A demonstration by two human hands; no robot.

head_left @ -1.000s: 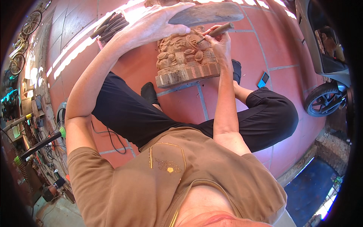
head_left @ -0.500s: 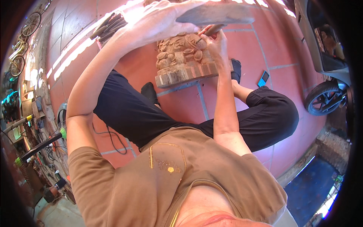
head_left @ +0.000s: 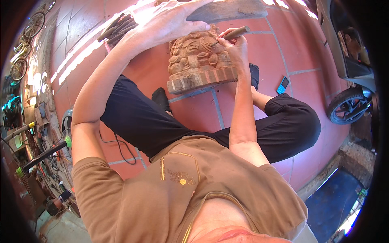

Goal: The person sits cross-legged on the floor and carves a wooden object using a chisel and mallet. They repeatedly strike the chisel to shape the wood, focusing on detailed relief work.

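Note:
A carved wooden block [head_left: 194,60] with raised relief and a striped, laminated-looking base stands on the floor between my legs. My right hand [head_left: 236,47] is closed round a carving chisel [head_left: 240,32]. Its brown handle points up to the right, and its thin blade reaches the carving's upper right part. Above and beyond the carving, my left hand [head_left: 168,24] grips a long wooden mallet [head_left: 231,11], which lies crosswise over the carving's far side. My left fingers are partly cut off by the upper edge and washed out by glare.
A bundle of dark-handled tools [head_left: 117,30] lies at the far left. To the right, a small blue phone [head_left: 282,85] rests on the red tiles near my foot, and a motorbike wheel [head_left: 348,104] stands beyond it. A dark cable [head_left: 123,152] curls by my left thigh.
The mallet and my left hand have shifted up and slightly left, away from the chisel's handle. The handle end now shows fully, while the chisel's blade stays at the carving.

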